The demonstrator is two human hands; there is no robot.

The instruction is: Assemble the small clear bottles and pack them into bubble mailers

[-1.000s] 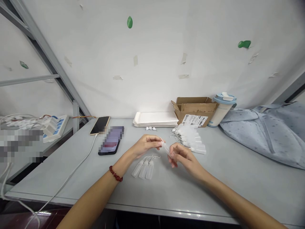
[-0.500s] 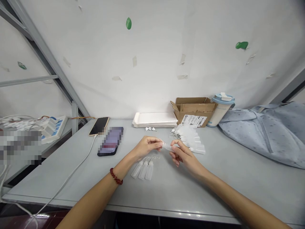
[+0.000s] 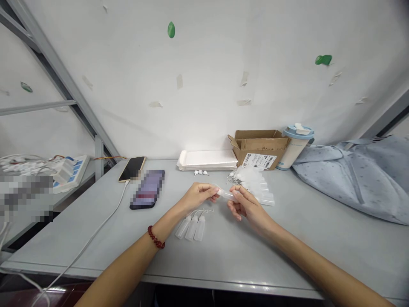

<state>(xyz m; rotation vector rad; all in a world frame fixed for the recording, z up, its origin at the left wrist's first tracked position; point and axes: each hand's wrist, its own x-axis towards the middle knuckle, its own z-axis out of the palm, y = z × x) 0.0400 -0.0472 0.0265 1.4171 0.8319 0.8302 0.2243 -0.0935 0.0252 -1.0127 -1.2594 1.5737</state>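
Both hands meet above the middle of the grey table (image 3: pixel 287 256). My left hand (image 3: pixel 198 195) pinches the nozzle end of a small translucent squeeze bottle (image 3: pixel 226 195), and my right hand (image 3: pixel 246 205) grips its body. The bottle lies roughly level between them. Just below my left hand, three small capped bottles (image 3: pixel 191 226) lie side by side on the table. A pile of several more small bottles (image 3: pixel 255 183) sits behind my right hand. Three tiny white caps (image 3: pixel 200 172) lie further back.
Two phones (image 3: pixel 147 189) lie at the left, one on a white cable. A stack of white trays (image 3: pixel 209 159), a cardboard box (image 3: pixel 260 150) and a lidded cup (image 3: pixel 295 146) stand by the wall. A blue cloth (image 3: pixel 358 175) covers the right side.
The bottle has turned from slanted to nearly level, and both hands have risen slightly while keeping hold of it.
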